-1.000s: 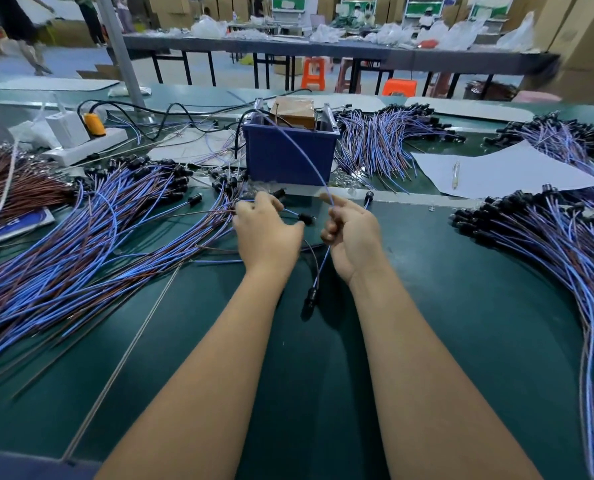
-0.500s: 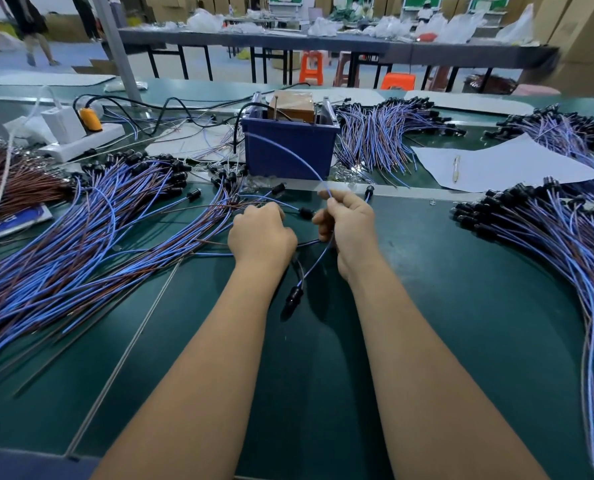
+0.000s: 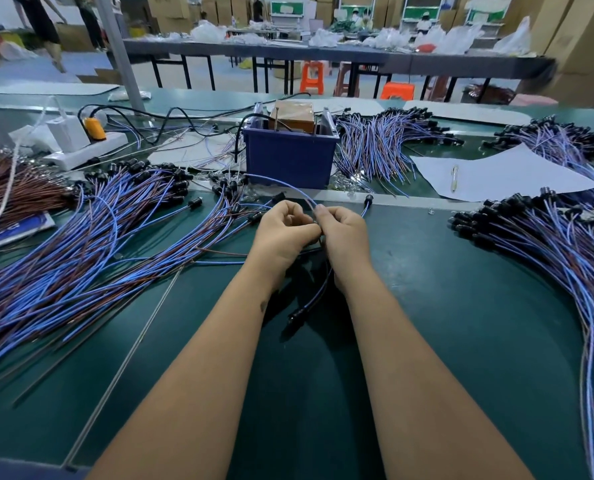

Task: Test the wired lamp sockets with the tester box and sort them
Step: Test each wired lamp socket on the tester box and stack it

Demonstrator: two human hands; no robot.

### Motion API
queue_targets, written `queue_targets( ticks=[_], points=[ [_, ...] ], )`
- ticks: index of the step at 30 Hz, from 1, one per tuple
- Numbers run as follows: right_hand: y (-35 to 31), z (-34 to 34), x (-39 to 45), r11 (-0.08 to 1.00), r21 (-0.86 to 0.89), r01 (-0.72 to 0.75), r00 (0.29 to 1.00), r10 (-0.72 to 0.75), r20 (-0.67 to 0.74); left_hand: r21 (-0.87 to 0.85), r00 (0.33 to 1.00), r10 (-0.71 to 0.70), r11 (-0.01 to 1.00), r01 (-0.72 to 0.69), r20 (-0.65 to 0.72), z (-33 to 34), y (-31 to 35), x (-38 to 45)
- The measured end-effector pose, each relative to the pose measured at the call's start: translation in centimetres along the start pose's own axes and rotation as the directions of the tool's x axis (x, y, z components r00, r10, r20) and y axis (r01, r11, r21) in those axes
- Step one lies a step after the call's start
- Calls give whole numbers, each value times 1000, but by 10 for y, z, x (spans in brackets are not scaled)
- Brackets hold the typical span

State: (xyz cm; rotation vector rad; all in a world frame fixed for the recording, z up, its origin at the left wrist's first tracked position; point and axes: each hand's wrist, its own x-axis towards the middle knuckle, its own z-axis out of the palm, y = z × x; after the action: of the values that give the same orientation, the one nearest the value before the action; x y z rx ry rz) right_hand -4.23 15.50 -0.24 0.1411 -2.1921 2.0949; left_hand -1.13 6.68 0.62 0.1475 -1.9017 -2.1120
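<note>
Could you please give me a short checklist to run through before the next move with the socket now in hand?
1. Right hand pinches the blue lead from the tester box: ok.
2. Left hand grips the wire ends: cannot tell, its fingers hide what they hold.
3. Lead actually touches the socket's wire ends: cannot tell.
4. Black socket hangs free below the hands, clear of both piles: ok.
5. Pile on the left and pile on the right lie apart: ok.
6. Any light or reading on the tester box: cannot tell.
</note>
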Motion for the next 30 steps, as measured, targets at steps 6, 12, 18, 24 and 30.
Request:
queue_targets(
  ticks=[6,12,18,24,30],
  points=[
    [0,-1,0,992,130,-1,998,-7,64,-309,987,-157,938,158,26,-1,5,1],
    [0,3,-3,991,127,52,995,-62,75,-379,983,-179,913,151,-41,-2,0,6],
    [-7,4,-9,983,173,53,990,-75,121,-282,991,-112,955,87,-74,-4,1,4],
    [-9,-3,-6,989,133,69,992,-54,-113,40,967,147,989,-142,-210,-14,2,8],
    [-8,-10,-2,995,94,-22,974,42,-224,396,934,267,905,-159,-236,-21,-5,11]
  ],
)
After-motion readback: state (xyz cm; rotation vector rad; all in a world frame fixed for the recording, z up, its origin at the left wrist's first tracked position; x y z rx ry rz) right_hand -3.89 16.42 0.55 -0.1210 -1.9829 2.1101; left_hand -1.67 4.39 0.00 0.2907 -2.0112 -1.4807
